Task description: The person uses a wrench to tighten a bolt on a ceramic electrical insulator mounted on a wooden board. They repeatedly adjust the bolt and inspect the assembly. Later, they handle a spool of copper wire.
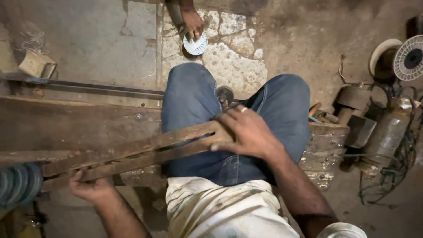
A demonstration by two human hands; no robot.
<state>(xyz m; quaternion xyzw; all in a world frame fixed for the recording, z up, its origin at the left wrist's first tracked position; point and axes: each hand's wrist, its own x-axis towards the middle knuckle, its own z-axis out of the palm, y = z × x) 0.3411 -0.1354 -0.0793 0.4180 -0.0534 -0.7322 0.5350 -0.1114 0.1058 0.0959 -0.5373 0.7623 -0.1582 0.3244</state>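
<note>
I sit astride a wooden bench (pixel 66 123) in blue jeans. A long wooden frame (pixel 132 154) of two parallel slats lies across my lap, running left to right. My right hand (pixel 246 132), with a ring on one finger, grips the frame's right end over my thigh. My left hand (pixel 90 187) holds the frame's left end from below, fingers curled around the lower slat. A small dark round part (pixel 225 94) sits between my knees.
Another person's hand (pixel 193 22) at the top rests on a small white spool (pixel 195 45) on the cracked stone floor. White spools (pixel 407 57), an old motor (pixel 387 132) and tangled wires lie at right. A small wooden box (pixel 37 65) sits at upper left.
</note>
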